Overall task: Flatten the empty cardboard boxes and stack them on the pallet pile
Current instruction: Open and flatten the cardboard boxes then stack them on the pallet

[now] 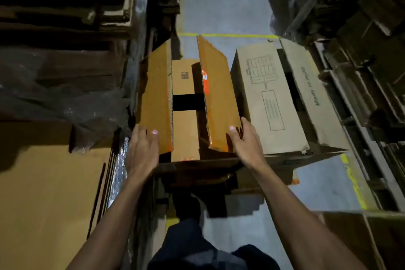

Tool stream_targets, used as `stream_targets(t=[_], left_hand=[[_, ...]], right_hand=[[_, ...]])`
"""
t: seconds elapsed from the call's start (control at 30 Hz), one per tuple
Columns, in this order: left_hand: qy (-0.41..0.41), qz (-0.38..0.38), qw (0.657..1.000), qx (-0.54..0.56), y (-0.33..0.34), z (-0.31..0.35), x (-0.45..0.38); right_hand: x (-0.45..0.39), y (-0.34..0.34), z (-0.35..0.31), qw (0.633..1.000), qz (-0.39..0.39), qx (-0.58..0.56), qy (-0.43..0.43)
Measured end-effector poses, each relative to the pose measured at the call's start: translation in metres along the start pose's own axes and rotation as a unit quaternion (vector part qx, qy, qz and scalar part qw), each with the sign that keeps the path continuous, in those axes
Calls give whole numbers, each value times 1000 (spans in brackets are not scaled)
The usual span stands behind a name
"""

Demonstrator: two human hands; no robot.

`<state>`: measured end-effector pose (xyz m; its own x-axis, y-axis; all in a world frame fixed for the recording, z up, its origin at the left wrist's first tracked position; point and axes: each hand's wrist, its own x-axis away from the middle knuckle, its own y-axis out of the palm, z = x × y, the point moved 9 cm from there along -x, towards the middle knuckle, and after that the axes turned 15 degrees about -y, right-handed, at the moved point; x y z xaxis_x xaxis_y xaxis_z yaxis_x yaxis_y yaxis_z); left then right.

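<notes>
An open brown cardboard box [185, 103] with orange print stands in front of me, its two long flaps raised. My left hand [143, 149] grips the near end of the left flap [156, 96], thumb on its inner face. My right hand [245, 142] grips the near end of the right flap [219, 94] the same way. Inside, the bottom flaps show a dark gap. A flattened cardboard pile [43, 193] lies at lower left.
A second, paler box [271, 98] with printed diagrams lies tilted just right of mine. Tall stacks of flattened cardboard [61, 6] and plastic wrap rise on the left; more stacks [361, 39] crowd the right. Grey floor [223, 0] with yellow lines runs ahead. My leg is below.
</notes>
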<state>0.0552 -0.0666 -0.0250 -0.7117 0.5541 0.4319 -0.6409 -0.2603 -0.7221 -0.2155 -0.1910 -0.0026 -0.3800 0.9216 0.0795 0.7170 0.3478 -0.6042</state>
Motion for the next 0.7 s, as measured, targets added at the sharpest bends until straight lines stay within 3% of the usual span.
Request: stream_targets(t=[0.17,0.47,0.7], left_hand=[[-36,-7,999,-19,13,-13,-28],[-86,-16,996,21,19,-27,-77],[-157,-63,985,26,27,-35,-97]], right_hand=[[-17,24,21,999,1,3,36],[-65,37,62,984,-29,-3,177],[-63,38,76,977,-12,7,214]])
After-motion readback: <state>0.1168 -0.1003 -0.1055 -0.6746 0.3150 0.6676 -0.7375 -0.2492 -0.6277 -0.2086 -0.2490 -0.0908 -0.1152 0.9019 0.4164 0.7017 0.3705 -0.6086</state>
